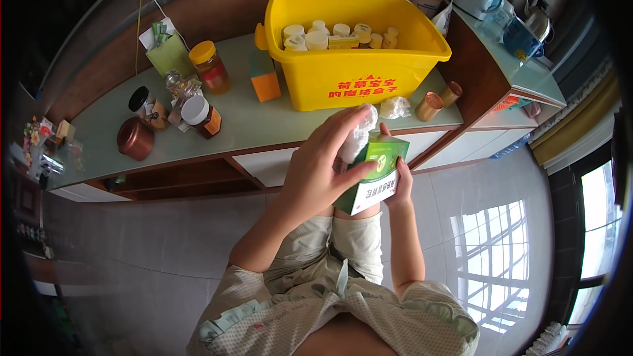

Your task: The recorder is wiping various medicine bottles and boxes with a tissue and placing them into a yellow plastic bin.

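Observation:
My right hand [401, 185] grips a green and white cardboard box [378, 189] by its right side, above my lap. The box bears writing on its face. My left hand [309, 175] holds a crumpled white tissue [353, 142] against the box's left edge, with the thumb over the printed face. Beyond my hands, a large yellow plastic bin [316, 79] stands on the cabinet top. Inside it are several white-capped bottles [316, 40] and a small yellow carton [343, 42]. Another crumpled tissue [394, 107] lies in front of the bin.
Two copper-coloured cylinders [429, 106] stand right of that tissue. Left of the bin are an orange-sided box [266, 88], a yellow-lidded jar [211, 69], a white-lidded jar [202, 116] and a reddish metallic container [135, 138]. The glass-topped cabinet [247, 128] has a wooden front edge.

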Demonstrator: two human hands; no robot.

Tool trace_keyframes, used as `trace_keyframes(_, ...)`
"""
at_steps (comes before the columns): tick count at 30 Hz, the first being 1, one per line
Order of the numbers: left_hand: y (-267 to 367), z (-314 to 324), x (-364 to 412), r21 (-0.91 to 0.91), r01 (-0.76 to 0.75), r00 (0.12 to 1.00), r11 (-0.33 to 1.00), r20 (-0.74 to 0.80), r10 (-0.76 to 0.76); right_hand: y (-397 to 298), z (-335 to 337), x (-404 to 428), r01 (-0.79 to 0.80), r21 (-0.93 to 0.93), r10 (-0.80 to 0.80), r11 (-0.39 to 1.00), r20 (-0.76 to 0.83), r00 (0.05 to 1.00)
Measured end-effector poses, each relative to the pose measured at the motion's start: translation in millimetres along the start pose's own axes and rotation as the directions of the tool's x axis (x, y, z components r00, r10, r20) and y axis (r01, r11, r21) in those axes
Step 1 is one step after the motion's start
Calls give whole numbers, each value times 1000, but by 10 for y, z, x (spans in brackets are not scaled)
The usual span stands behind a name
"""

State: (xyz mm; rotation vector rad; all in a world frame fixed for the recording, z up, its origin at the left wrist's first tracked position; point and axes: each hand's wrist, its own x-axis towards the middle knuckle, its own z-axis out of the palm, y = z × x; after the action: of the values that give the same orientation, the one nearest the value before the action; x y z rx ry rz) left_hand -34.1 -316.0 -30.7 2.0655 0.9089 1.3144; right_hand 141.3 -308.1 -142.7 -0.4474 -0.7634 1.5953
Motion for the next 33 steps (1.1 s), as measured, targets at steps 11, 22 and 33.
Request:
trace_keyframes(11,-173,-103,-91,195,-243,968,950,-12,250,237,61,-107,-135,384,170,913,-57,984)
trace_keyframes(22,-298,-200,-77,125,-294,956,948,26,293,282,76,-91,-163,379,199,911,-57,978)
trace_keyframes(33,-86,30,-157,253,-423,905,870,175,389,285,-227,-33,-144,484,156,863,15,988)
